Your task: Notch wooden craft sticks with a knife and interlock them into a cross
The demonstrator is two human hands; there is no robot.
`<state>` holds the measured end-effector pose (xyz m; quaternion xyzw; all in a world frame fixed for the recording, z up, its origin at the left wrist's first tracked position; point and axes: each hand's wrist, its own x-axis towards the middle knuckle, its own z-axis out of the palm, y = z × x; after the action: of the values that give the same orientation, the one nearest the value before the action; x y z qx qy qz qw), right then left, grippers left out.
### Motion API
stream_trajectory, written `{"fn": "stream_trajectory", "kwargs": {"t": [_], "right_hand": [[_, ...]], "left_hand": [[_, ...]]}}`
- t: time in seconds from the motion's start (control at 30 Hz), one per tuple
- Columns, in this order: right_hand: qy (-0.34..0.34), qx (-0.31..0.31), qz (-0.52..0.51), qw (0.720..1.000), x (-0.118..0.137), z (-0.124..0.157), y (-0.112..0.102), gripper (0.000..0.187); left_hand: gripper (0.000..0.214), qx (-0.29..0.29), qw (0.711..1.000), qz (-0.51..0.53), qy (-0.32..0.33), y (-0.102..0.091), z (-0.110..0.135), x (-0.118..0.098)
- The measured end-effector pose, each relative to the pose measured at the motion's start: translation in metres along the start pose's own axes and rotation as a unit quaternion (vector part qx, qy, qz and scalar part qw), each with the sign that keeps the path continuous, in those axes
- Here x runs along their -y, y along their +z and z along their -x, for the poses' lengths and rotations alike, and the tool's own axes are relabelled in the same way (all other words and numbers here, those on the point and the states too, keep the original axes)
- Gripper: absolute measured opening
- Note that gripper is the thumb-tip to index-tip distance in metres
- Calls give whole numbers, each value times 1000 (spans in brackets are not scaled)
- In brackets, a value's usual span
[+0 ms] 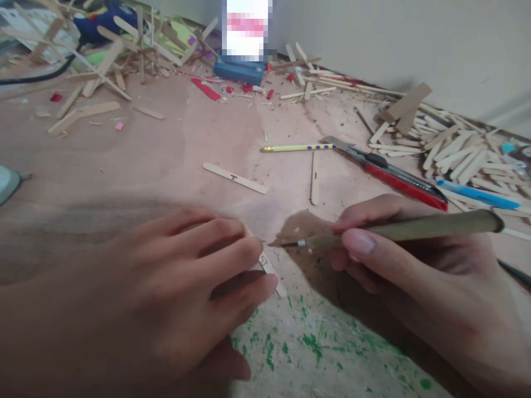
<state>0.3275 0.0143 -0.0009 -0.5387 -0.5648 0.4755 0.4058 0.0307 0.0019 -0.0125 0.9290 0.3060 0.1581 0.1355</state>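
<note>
My left hand [199,265] lies over a wooden craft stick [269,266], its bent fingertips pressing the stick to the table. A small angular mark shows on the stick's bare part; its upper part is hidden under the fingers. In my right hand [398,265] is a slim carving knife [431,228] with a pale handle, held like a pen. Its thin dark tip points left, just beside the stick; whether it touches is unclear. Beyond the hands lie a craft stick with a dark T-shaped mark [234,178] and another with a short slit-like mark [315,178].
A yellow pencil [290,148] and a red box cutter [406,179] lie past my right hand. A heap of craft sticks [460,152] and a blue pen [477,193] are at right. Loose sticks and scraps [124,50] clutter the back left, near a blue stand [239,71].
</note>
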Motion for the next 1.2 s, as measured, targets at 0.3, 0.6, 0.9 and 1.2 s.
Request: {"fn": "stream_trajectory", "kwargs": {"t": [0.3, 0.6, 0.9, 1.2], "right_hand": [[34, 100, 107, 989, 14, -13, -24, 14], [13, 121, 166, 979, 13, -17, -39, 14], [-1, 133, 165, 977, 14, -18, -34, 22], [-32, 113, 199, 973, 15, -15, -32, 18]], "left_hand": [[45, -45, 994, -19, 100, 8, -2, 14], [47, -22, 994, 2, 108, 7, -6, 19], [46, -10, 995, 23, 99, 7, -7, 21], [48, 0, 993, 26, 111, 7, -6, 23]]}}
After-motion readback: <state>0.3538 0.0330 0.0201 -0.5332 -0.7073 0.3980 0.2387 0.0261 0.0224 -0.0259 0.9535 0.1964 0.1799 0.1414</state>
